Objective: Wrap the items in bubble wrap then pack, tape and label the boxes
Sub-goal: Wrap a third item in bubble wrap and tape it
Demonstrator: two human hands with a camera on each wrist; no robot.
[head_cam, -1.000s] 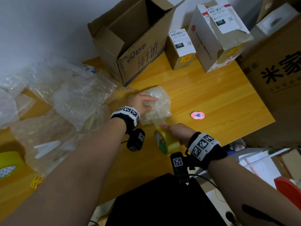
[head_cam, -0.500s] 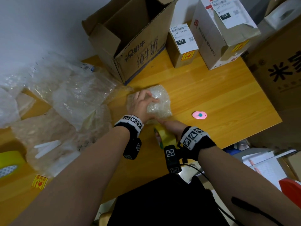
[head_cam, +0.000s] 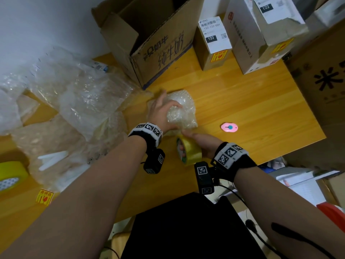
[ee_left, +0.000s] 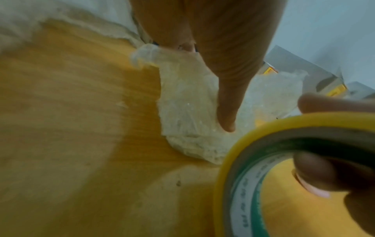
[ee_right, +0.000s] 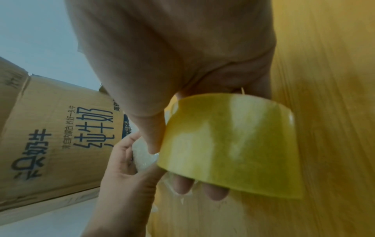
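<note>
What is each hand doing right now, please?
Left hand: grips the bubble-wrapped bundle.
Right hand: holds the yellow tape roll.

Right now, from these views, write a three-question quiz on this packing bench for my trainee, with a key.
1. True or false: the right hand holds the pink cutter.
2. Which hand grips the bubble-wrapped bundle? A. left hand B. right hand C. neither
3. Fill in: the roll of yellow tape in the right hand sits on the ____ side of the bundle, seen from the person.

Key
1. False; the cutter lies alone on the table, and the hand holds the tape roll.
2. A
3. Near.
</note>
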